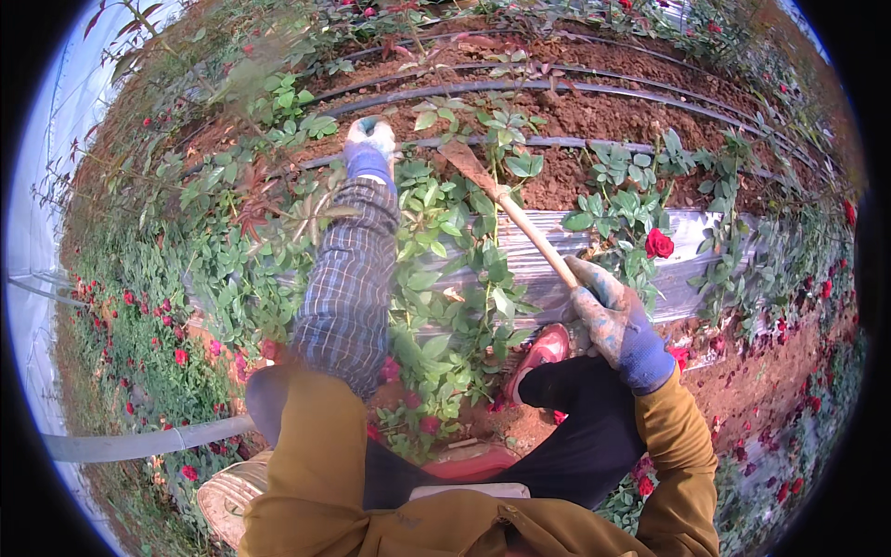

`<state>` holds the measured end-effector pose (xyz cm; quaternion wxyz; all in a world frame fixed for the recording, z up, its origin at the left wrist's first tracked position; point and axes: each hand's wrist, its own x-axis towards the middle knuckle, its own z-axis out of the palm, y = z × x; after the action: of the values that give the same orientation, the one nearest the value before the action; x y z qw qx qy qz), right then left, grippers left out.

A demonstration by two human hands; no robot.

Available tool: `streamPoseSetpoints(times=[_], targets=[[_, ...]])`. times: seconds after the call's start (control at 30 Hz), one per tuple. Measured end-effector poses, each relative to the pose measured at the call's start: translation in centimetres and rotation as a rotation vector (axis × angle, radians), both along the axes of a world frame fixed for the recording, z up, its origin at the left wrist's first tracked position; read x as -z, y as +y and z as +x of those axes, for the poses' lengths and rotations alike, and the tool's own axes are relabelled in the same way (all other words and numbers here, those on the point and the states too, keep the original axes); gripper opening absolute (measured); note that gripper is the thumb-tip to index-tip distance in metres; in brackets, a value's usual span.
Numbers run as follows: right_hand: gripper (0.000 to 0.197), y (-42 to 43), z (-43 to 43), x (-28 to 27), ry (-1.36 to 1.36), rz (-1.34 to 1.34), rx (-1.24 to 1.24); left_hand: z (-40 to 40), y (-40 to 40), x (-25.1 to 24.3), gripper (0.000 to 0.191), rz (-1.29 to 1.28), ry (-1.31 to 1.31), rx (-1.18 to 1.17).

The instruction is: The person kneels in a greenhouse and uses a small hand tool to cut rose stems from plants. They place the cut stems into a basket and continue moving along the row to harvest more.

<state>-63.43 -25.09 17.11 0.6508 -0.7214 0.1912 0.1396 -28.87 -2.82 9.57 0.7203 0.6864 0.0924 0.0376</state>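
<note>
My right hand (612,313), in a stained work glove with a blue cuff, grips the wooden handle of a small hand hoe (532,230). The hoe's flat, soil-coated blade (468,166) points up and to the left, at the edge of a bare soil bed (585,129) beside a rose stem. Reaching farther forward, my left hand (370,141) wears a similar glove and a checked sleeve cover. It is over the soil near a black irrigation pipe (424,143), fingers curled; whether anything is inside them is hidden. Leafy rose plants (487,278) grow between my arms.
More irrigation pipes (501,86) run across the bed. Shiny plastic mulch film (539,240) covers the near bed edge. A red rose (659,244) stands right of the hoe. A grey pole (153,440) and a woven-looking container (233,498) are at lower left. My red shoe (546,348) is below.
</note>
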Motion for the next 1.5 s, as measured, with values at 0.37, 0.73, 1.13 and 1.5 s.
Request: streamPoseSetpoints(times=[0.37,0.73,1.13,1.5], targets=[[0.051,-1.6,0.6,-1.6,0.084,0.129,-0.009,6.8,-1.7,3.2,0.043,1.595,-0.001,0.686],[0.051,-1.7,0.0,-0.3,0.02,0.065,0.072,9.1,-0.3,4.9,0.039,1.712,-0.097,0.575],[0.052,-1.6,-0.7,-1.4,0.054,0.164,0.126,7.7,-1.1,5.2,0.031,1.802,-0.076,0.582],[0.051,-2.2,-0.7,-0.8,0.018,0.129,0.188,7.6,-2.1,6.0,0.037,1.605,0.033,0.525]])
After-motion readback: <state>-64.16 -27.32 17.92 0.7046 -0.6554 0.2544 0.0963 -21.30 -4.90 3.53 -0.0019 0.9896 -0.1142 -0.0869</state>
